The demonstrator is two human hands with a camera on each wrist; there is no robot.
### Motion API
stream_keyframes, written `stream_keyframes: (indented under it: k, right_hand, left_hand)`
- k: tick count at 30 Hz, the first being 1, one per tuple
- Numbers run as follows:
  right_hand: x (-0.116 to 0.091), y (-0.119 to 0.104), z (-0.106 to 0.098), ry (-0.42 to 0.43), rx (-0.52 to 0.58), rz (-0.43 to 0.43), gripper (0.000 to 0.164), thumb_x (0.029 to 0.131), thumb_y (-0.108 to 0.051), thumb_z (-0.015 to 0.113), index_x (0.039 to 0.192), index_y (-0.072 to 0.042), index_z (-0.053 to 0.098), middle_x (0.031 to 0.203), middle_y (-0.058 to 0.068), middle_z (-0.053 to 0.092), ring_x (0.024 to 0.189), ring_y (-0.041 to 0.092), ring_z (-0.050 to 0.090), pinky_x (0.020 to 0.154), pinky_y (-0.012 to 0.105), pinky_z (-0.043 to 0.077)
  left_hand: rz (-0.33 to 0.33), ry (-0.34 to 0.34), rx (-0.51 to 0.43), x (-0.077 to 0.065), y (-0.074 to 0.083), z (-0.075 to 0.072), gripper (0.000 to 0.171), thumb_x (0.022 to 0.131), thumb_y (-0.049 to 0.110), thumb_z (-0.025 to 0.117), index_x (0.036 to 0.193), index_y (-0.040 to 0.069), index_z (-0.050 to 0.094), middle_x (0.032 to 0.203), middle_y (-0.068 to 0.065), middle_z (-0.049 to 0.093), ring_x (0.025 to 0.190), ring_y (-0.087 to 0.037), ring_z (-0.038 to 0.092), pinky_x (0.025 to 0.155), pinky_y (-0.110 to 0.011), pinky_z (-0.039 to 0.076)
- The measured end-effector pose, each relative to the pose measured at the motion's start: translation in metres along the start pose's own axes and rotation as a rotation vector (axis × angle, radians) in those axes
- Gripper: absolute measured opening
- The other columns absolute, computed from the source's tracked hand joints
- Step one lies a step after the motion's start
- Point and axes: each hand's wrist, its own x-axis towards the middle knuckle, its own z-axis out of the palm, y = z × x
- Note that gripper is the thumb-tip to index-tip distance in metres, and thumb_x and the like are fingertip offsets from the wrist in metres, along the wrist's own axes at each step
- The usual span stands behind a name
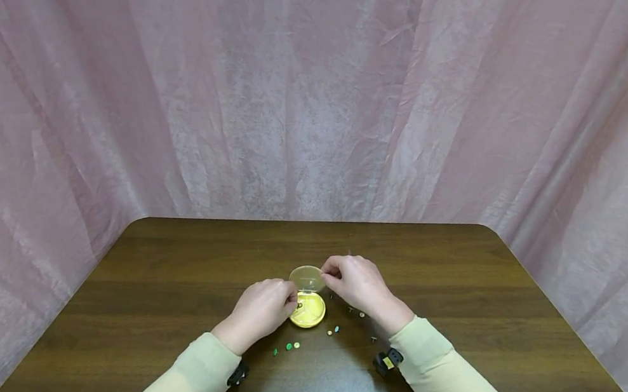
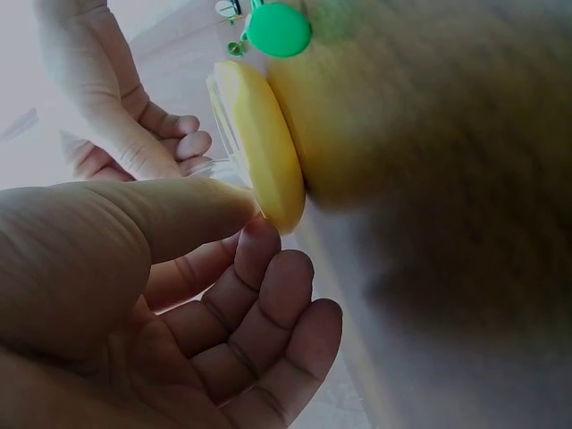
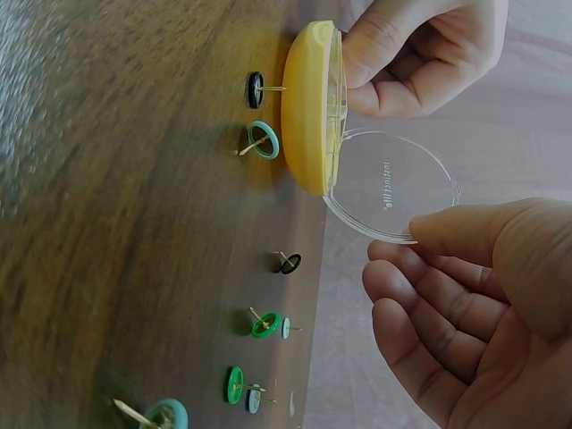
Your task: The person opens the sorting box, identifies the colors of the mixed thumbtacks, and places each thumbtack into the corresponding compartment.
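The left fingers [image 1: 290,293] hide part of the yellow case [image 1: 312,314].

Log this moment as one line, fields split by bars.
left hand: fingers at rim of yellow case | right hand: pinches edge of clear lid | clear lid: raised open | thumbtacks: scattered on wooden table

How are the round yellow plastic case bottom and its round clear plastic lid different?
The yellow plastic bottom is solid-coloured; the clear plastic lid is see-through. The bottom is thick and chunky; the lid is thin. The bottom lies flat, while the lid tilts up, open. Both are round.
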Motion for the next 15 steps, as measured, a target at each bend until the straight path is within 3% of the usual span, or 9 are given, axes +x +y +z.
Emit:
stream_keyframes:
  k: [15]
  right_hand:
    - [-0.0001, -0.0035, 0.0016, -0.008, 0.012, -0.007, 0.006, 0.092, -0.03, 0.069, 0.092, -0.025, 0.073, 0.077, -0.019, 0.063, 0.069, 0.001, 0.058, 0.067, 0.027, 0.045]
  left_hand:
    - [0.009, -0.001, -0.029, -0.0039, -0.0031, -0.002, 0.021, 0.084, 0.009, 0.067, 0.072, 0.023, 0.057, 0.066, 0.014, 0.049, 0.059, -0.007, 0.045, 0.056, -0.026, 0.039]
